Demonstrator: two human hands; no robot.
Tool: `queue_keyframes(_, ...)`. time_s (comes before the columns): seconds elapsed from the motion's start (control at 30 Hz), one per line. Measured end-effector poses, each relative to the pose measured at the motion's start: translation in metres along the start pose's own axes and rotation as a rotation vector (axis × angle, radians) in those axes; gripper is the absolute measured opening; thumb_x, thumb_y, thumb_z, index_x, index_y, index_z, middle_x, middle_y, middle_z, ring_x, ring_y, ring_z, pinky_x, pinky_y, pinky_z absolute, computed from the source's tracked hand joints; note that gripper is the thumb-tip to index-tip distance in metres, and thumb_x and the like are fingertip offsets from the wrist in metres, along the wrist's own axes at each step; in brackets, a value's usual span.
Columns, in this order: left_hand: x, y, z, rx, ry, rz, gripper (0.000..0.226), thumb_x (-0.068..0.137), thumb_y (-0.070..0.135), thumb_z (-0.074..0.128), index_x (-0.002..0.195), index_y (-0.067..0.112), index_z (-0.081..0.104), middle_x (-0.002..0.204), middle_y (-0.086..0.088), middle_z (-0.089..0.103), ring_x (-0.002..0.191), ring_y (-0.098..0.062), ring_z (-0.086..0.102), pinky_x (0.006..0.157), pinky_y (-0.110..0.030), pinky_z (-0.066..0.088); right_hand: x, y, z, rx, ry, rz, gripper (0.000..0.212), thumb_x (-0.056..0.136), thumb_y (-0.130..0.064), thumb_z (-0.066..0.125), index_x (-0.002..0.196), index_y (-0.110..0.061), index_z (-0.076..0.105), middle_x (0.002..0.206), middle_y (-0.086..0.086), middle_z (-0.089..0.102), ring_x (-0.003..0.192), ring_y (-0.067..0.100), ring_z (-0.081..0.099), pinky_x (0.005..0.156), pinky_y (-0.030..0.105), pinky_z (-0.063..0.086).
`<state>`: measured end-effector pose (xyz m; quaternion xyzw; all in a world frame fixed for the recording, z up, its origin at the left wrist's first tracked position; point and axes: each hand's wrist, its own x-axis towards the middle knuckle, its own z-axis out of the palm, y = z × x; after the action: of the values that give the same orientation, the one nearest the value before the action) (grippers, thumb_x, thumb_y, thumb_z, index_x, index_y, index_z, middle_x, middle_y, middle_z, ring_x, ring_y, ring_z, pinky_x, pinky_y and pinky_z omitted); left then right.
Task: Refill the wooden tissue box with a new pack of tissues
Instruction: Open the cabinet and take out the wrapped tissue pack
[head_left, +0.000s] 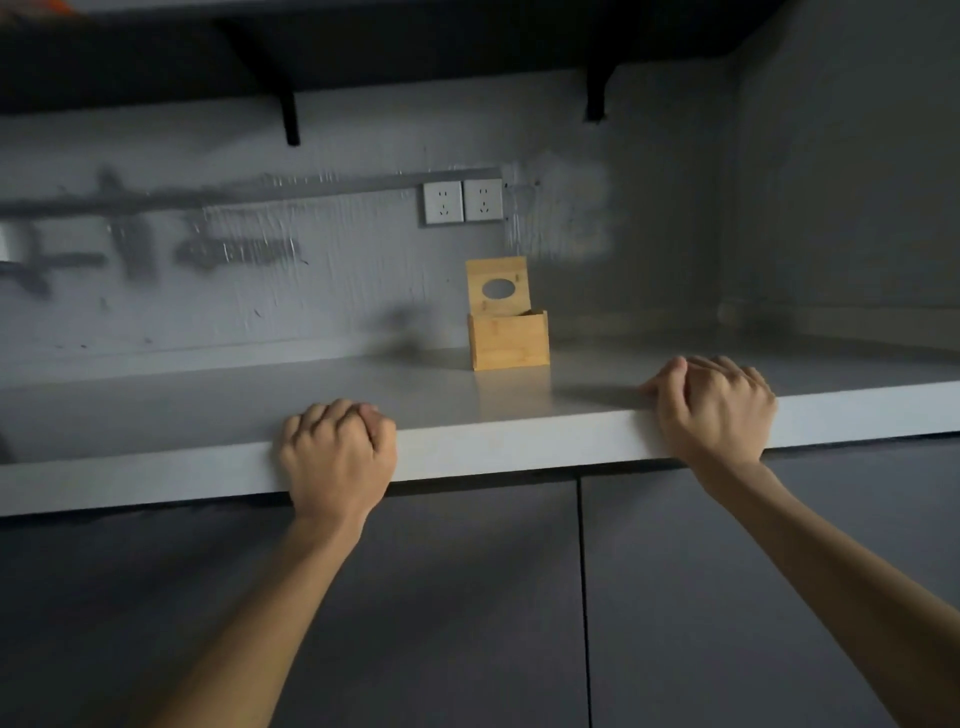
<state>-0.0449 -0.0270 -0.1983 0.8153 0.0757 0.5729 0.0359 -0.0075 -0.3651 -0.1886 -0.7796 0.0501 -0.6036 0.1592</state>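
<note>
The wooden tissue box (509, 340) stood on the grey desk (208, 410), set well back from the front edge and close to the rear wall (311, 291). Its hinged lid (497, 285) was swung up and stood nearly upright at the back of the box, so the oval slot in the lid faced forward. The inside of the box was not visible from this angle, so whether it held anything could not be told.

The left hand (337, 457) rested on the desk's front edge, left of the box and well apart from it. Its fingers (332, 415) were curled into a loose fist on the desktop, with nothing seen in them. The right hand (714, 410) rested on the same edge farther right, also well apart from the box. Its fingers (727, 371) were bent inward and its thumb lay flat on the surface, and it too held nothing visible. Both forearms were bare and reached up from the lower part of the view.

On the wall above the box, 2 white sockets (462, 201) sat side by side. A dark shelf (363, 52) ran overhead on 2 black brackets (288, 111). Dark smears marked the wall to the left. Below the desk, 2 grey cabinet doors (467, 597) met at a thin vertical gap. The scene was dim.
</note>
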Motion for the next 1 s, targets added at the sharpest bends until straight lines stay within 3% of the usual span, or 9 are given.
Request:
queue_keyframes(0.07, -0.001, 0.004, -0.003, -0.005, 0.045, -0.017, 0.035, 0.081, 0.01, 0.044, 0.05, 0.004, 0.058, 0.052, -0.014, 0.061, 0.051, -0.034, 0.055, 0.058, -0.037, 0.04, -0.002, 0.0, -0.001, 0.026, 0.051, -0.101, 0.052, 0.092, -0.03, 0.032, 0.061, -0.015, 0.071, 0.067, 0.004, 0.069, 0.069, 0.027, 0.059, 0.066, 0.036, 0.042)
queue_keyframes(0.17, 0.002, 0.009, -0.016, -0.025, -0.059, -0.005, 0.033, 0.078, 0.008, 0.046, 0.049, -0.001, 0.057, 0.051, -0.02, 0.06, 0.047, -0.034, 0.055, 0.055, -0.034, 0.044, -0.007, -0.001, -0.008, 0.001, -0.002, -0.293, 0.043, 0.095, -0.029, 0.037, 0.072, -0.017, 0.071, 0.073, 0.003, 0.069, 0.072, 0.027, 0.058, 0.064, 0.038, 0.042)
queue_keyframes(0.27, 0.001, 0.018, -0.034, -0.059, -0.196, -0.029, 0.038, 0.085, 0.009, 0.042, 0.062, -0.013, 0.064, 0.065, -0.032, 0.065, 0.061, -0.041, 0.062, 0.069, -0.04, 0.05, -0.009, -0.001, -0.015, -0.046, -0.06, -0.36, 0.041, 0.096, -0.031, 0.035, 0.079, -0.02, 0.07, 0.079, 0.001, 0.071, 0.075, 0.025, 0.059, 0.066, 0.038, 0.041)
queue_keyframes(0.37, 0.0, 0.025, -0.038, -0.068, -0.314, -0.131, 0.047, 0.095, 0.014, 0.032, 0.088, -0.019, 0.065, 0.095, -0.038, 0.066, 0.091, -0.047, 0.061, 0.089, -0.044, 0.041, -0.019, -0.017, -0.014, -0.076, -0.043, -0.183, 0.039, 0.095, -0.032, 0.035, 0.074, -0.016, 0.064, 0.079, 0.005, 0.071, 0.076, 0.029, 0.059, 0.071, 0.038, 0.039)
queue_keyframes(0.47, 0.002, 0.023, -0.036, -0.066, -0.258, -0.103, 0.049, 0.096, 0.017, 0.029, 0.095, -0.015, 0.066, 0.1, -0.035, 0.066, 0.097, -0.044, 0.06, 0.093, -0.044, 0.038, -0.027, -0.044, -0.003, -0.072, 0.01, 0.019, 0.033, 0.094, -0.027, 0.04, 0.068, -0.015, 0.056, 0.074, 0.007, 0.067, 0.076, 0.032, 0.057, 0.074, 0.038, 0.035)
queue_keyframes(0.6, -0.061, 0.035, -0.034, -0.19, -0.071, 0.42, 0.041, 0.086, 0.011, 0.044, 0.123, 0.007, 0.059, 0.13, -0.013, 0.058, 0.12, -0.035, 0.049, 0.104, -0.046, 0.036, -0.035, -0.035, 0.001, 0.003, 0.111, -0.063, 0.029, 0.089, -0.02, 0.047, 0.06, -0.016, 0.047, 0.062, 0.003, 0.056, 0.065, 0.028, 0.048, 0.067, 0.037, 0.031)
queue_keyframes(0.7, -0.109, 0.058, -0.017, -0.288, -0.183, 0.775, 0.047, 0.074, 0.007, 0.052, 0.121, 0.01, 0.056, 0.131, -0.009, 0.052, 0.116, -0.032, 0.048, 0.101, -0.043, 0.04, -0.034, -0.033, 0.004, 0.036, 0.157, -0.081, 0.029, 0.088, -0.019, 0.047, 0.059, -0.015, 0.047, 0.06, 0.002, 0.055, 0.063, 0.026, 0.047, 0.067, 0.036, 0.031)
queue_keyframes(0.83, -0.103, 0.092, -0.007, -0.174, -0.362, 0.55, 0.06, 0.081, 0.016, 0.051, 0.141, 0.009, 0.044, 0.141, -0.008, 0.049, 0.123, -0.029, 0.046, 0.103, -0.042, 0.04, -0.034, -0.034, 0.009, 0.033, 0.219, -0.075, 0.03, 0.088, -0.02, 0.047, 0.059, -0.014, 0.048, 0.06, 0.002, 0.054, 0.063, 0.027, 0.047, 0.067, 0.037, 0.031)
queue_keyframes(1.0, -0.108, 0.106, -0.006, -0.143, -0.468, 0.397, 0.062, 0.087, 0.034, 0.043, 0.145, 0.012, 0.037, 0.148, -0.007, 0.042, 0.137, -0.029, 0.034, 0.117, -0.047, 0.02, -0.035, -0.034, 0.005, 0.039, 0.185, -0.065, 0.03, 0.089, -0.021, 0.045, 0.06, -0.015, 0.047, 0.06, 0.002, 0.054, 0.064, 0.027, 0.047, 0.067, 0.037, 0.032)
